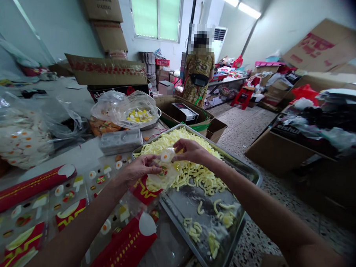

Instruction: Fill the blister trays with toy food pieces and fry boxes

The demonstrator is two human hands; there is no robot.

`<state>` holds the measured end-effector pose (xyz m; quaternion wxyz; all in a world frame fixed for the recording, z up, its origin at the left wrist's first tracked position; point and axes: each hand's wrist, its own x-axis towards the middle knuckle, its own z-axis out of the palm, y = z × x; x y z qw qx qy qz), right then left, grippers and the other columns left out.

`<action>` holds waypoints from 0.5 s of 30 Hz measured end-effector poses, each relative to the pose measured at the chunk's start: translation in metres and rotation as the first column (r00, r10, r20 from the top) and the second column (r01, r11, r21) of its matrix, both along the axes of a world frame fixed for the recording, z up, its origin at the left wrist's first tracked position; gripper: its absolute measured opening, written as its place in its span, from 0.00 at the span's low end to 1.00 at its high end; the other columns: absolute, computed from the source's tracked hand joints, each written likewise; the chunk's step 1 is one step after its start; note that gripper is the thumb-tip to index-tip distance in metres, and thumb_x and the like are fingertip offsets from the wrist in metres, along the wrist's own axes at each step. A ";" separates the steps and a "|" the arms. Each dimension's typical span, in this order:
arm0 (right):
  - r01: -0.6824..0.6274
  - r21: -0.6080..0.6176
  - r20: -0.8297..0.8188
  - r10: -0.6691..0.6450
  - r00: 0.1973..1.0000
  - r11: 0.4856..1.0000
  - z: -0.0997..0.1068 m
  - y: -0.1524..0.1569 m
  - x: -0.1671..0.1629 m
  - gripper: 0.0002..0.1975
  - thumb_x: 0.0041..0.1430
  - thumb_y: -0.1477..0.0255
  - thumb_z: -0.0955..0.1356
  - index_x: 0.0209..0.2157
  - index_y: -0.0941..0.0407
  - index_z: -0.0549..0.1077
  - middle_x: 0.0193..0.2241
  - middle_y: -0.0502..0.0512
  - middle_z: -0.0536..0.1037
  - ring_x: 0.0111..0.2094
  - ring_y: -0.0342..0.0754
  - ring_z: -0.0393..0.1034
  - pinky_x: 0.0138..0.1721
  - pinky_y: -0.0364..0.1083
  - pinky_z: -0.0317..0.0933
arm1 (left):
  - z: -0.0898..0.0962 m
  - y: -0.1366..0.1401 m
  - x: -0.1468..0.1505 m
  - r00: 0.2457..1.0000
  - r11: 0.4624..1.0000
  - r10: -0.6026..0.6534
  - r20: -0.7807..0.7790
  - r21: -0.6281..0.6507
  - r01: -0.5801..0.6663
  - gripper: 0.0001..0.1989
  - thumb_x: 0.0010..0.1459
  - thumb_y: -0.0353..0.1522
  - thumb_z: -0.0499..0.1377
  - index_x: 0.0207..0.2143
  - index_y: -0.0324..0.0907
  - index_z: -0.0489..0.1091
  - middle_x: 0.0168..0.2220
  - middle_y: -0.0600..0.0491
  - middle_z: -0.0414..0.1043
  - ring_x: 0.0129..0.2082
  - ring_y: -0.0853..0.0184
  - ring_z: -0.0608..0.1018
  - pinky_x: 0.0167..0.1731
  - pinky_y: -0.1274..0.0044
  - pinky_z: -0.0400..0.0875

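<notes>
A clear plastic bag (172, 172) is held up over the near left edge of a metal tray (174, 210). Through the film show a small egg-like piece, a round colourful piece and a red carton with a yellow mark (146, 192). My left hand (141, 169) pinches the left side of this bag between thumb and fingers. At its upper right edge, the bent fingers of my right hand (190, 151) close on the film. Pale yellow fry-like strips (200, 170) heap in the far part of the tray, with several loose ones nearer me.
Flat packs with small food-shaped pieces (23, 219) and red cartons (126, 245) cover the table at left. Behind them are a grey block (121, 142) and a bag of yellow-and-white pieces (140, 115). Open cardboard boxes (167, 101) stand beyond the tray. A person (200, 71) stands farther back.
</notes>
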<state>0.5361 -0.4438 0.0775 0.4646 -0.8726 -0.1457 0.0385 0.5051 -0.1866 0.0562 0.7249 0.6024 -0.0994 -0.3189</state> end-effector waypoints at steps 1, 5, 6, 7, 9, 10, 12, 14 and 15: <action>-0.025 -0.023 0.024 0.026 0.999 0.999 0.003 0.000 -0.001 0.23 0.42 0.66 0.81 0.42 0.53 0.78 0.33 0.49 0.78 0.29 0.44 0.66 0.30 0.43 0.57 | 0.002 -0.001 0.000 1.000 1.000 -0.001 0.016 0.002 0.001 0.31 0.46 0.31 0.75 0.53 0.38 0.75 0.46 0.43 0.81 0.39 0.59 0.84 0.41 0.73 0.78; -0.097 -0.008 -0.044 0.096 0.994 0.995 0.014 -0.001 -0.005 0.20 0.40 0.65 0.81 0.37 0.53 0.78 0.30 0.48 0.73 0.31 0.45 0.63 0.31 0.43 0.55 | 0.007 -0.005 -0.002 0.998 0.999 -0.039 0.047 -0.027 0.041 0.27 0.46 0.31 0.75 0.50 0.37 0.76 0.45 0.44 0.81 0.38 0.60 0.84 0.39 0.75 0.78; -0.095 0.072 -0.129 0.104 0.986 0.993 0.014 -0.001 -0.006 0.21 0.39 0.63 0.81 0.35 0.54 0.77 0.29 0.48 0.72 0.30 0.45 0.63 0.30 0.43 0.54 | 0.009 -0.006 -0.003 0.998 0.998 -0.044 0.036 -0.042 0.045 0.28 0.46 0.31 0.75 0.51 0.38 0.76 0.46 0.44 0.81 0.38 0.59 0.84 0.39 0.74 0.78; -0.064 0.169 -0.207 0.099 0.973 0.983 0.014 -0.001 -0.006 0.23 0.37 0.60 0.81 0.34 0.54 0.76 0.28 0.47 0.71 0.29 0.44 0.62 0.29 0.43 0.53 | 0.010 -0.006 -0.004 0.999 0.997 -0.044 0.022 -0.058 0.045 0.29 0.46 0.31 0.75 0.52 0.38 0.75 0.46 0.44 0.81 0.38 0.59 0.84 0.39 0.73 0.79; 0.061 0.331 -0.270 0.032 0.962 0.942 0.014 -0.001 -0.008 0.27 0.32 0.59 0.83 0.32 0.55 0.74 0.27 0.46 0.70 0.28 0.43 0.61 0.28 0.43 0.52 | 0.012 -0.005 -0.005 0.999 0.996 -0.041 0.004 -0.084 0.041 0.30 0.47 0.31 0.75 0.54 0.40 0.74 0.48 0.43 0.80 0.40 0.58 0.84 0.41 0.71 0.79; 0.121 0.383 -0.267 -0.016 0.964 0.916 0.014 -0.002 -0.009 0.28 0.29 0.61 0.83 0.32 0.55 0.73 0.27 0.45 0.70 0.28 0.43 0.61 0.29 0.43 0.53 | 0.014 -0.005 -0.005 0.999 0.995 -0.043 -0.004 -0.091 0.043 0.31 0.47 0.31 0.75 0.54 0.40 0.73 0.48 0.43 0.80 0.40 0.58 0.84 0.42 0.71 0.79; 0.179 0.446 -0.260 -0.065 0.964 0.877 0.015 -0.004 -0.010 0.30 0.25 0.65 0.84 0.32 0.55 0.72 0.29 0.45 0.71 0.30 0.43 0.64 0.31 0.42 0.55 | 0.017 -0.003 -0.005 0.999 0.995 -0.049 -0.024 -0.092 0.046 0.32 0.47 0.30 0.75 0.55 0.39 0.73 0.49 0.42 0.80 0.41 0.58 0.84 0.43 0.71 0.79; 0.178 0.478 -0.306 -0.027 0.952 0.860 0.019 -0.009 -0.011 0.29 0.28 0.66 0.84 0.35 0.55 0.74 0.32 0.48 0.75 0.33 0.45 0.68 0.33 0.43 0.57 | 0.020 -0.002 -0.004 0.998 0.996 -0.030 -0.049 -0.086 0.025 0.34 0.45 0.29 0.76 0.56 0.39 0.72 0.51 0.41 0.79 0.42 0.57 0.84 0.44 0.71 0.78; 0.175 0.481 -0.335 -0.005 0.942 0.859 0.021 -0.011 -0.012 0.29 0.30 0.66 0.84 0.37 0.54 0.75 0.35 0.50 0.77 0.35 0.46 0.69 0.34 0.43 0.58 | 0.021 -0.002 -0.004 0.998 0.997 -0.015 -0.058 -0.082 0.010 0.35 0.45 0.29 0.76 0.56 0.39 0.72 0.51 0.40 0.79 0.43 0.57 0.84 0.44 0.71 0.78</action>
